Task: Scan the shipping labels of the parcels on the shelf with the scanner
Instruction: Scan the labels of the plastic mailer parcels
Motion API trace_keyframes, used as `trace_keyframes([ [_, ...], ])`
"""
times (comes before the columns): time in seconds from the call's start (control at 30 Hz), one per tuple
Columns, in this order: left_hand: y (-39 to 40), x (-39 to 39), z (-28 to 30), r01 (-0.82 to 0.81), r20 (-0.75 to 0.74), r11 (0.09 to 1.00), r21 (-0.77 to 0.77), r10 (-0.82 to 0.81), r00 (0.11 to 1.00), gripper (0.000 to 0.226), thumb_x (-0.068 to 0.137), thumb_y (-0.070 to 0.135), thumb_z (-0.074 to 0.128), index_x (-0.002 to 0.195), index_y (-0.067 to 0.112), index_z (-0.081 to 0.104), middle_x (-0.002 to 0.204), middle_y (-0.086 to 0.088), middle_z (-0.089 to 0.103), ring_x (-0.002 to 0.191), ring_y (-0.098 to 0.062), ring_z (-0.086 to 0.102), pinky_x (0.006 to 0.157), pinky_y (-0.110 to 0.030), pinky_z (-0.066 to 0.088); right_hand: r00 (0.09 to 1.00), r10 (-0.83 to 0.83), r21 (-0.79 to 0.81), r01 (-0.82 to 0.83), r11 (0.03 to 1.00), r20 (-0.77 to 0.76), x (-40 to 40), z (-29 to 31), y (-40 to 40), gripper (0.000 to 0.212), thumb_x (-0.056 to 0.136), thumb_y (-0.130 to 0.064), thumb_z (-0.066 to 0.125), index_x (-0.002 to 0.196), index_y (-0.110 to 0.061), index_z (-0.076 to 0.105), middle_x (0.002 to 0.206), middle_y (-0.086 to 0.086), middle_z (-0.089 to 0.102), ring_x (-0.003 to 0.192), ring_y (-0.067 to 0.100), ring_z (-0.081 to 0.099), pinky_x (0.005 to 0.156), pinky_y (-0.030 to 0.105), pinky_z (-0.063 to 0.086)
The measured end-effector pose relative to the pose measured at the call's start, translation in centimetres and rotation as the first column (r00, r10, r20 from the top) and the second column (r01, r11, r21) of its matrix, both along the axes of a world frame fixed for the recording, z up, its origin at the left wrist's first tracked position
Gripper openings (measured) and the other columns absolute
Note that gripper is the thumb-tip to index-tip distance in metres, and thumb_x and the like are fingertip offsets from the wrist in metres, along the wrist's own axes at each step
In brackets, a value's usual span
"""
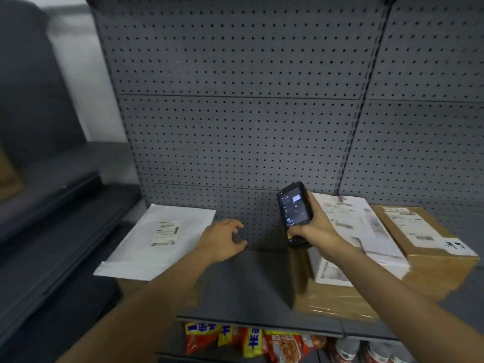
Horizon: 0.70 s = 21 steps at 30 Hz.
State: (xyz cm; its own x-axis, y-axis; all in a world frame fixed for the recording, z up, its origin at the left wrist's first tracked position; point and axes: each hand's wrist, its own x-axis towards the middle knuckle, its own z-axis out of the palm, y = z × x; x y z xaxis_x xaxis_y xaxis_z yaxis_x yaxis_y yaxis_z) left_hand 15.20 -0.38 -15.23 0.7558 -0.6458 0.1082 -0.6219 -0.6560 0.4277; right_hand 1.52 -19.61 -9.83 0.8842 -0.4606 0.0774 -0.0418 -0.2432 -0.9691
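My right hand (318,226) grips a black handheld scanner (293,208) upright, screen lit and facing me, just left of a white parcel (366,231) with printed labels. That parcel lies on a brown carton (332,299). A second brown box (429,239) with a shipping label (408,224) sits to its right. My left hand (224,238) hovers with fingers loosely spread, holding nothing, beside the right edge of a white mailer (146,244) whose label (166,233) faces up. The mailer rests on a box that is mostly hidden.
A grey pegboard wall (235,113) backs the grey shelf (248,284). Snack packets (248,341) in red and yellow fill the shelf below. Dark shelving (52,218) runs along the left side.
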Motion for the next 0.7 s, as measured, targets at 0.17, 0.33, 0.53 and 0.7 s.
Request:
trace_keyframes([
  [0.17,8.1,4.7,-0.4,0.006,0.043,0.995,0.100,-0.010,0.999,0.048,0.085,0.041,0.060,0.130,0.026,0.050,0.126,0.002,0.056,0.116,-0.019,0.052,0.100,-0.034,0.040,0.998,0.003,0.047,0.000,0.999,-0.063,5.4,-1.5,8.5,0.096,0.069,0.015,0.071,0.146,-0.026,0.030,0.118,0.003,0.059,0.100,0.016,0.056,0.074,0.024,0.047],
  [0.33,15.2,8.9,0.1,-0.043,0.051,0.988,0.151,0.036,0.998,0.050,0.086,0.041,0.059,0.131,0.024,0.049,0.130,0.001,0.054,0.119,-0.020,0.050,0.104,-0.034,0.037,0.992,-0.018,0.056,0.026,0.998,-0.129,9.4,-3.2,14.6,0.094,0.065,0.012,0.074,0.142,-0.024,0.035,0.121,0.006,0.057,0.110,0.026,0.055,0.088,0.040,0.049],
  [0.53,21.5,12.1,-0.9,-0.122,-0.008,0.969,0.214,0.126,0.992,0.051,0.087,0.039,0.059,0.134,0.021,0.047,0.132,-0.003,0.051,0.120,-0.021,0.051,0.102,-0.037,0.042,0.981,-0.009,0.075,0.024,0.997,-0.193,12.1,-4.9,18.3,0.082,0.064,0.015,0.072,0.130,-0.024,0.043,0.114,0.008,0.061,0.101,0.024,0.058,0.067,0.024,0.047],
  [0.7,24.5,13.3,-2.8,-0.211,-0.089,0.946,0.246,0.239,0.967,0.050,0.087,0.039,0.058,0.132,0.020,0.047,0.130,-0.005,0.049,0.117,-0.022,0.050,0.098,-0.035,0.044,0.960,0.031,0.049,-0.018,0.999,-0.278,13.7,-6.7,19.4,0.083,0.061,0.012,0.073,0.132,-0.019,0.046,0.109,0.010,0.064,0.097,0.025,0.061,0.072,0.029,0.050],
])
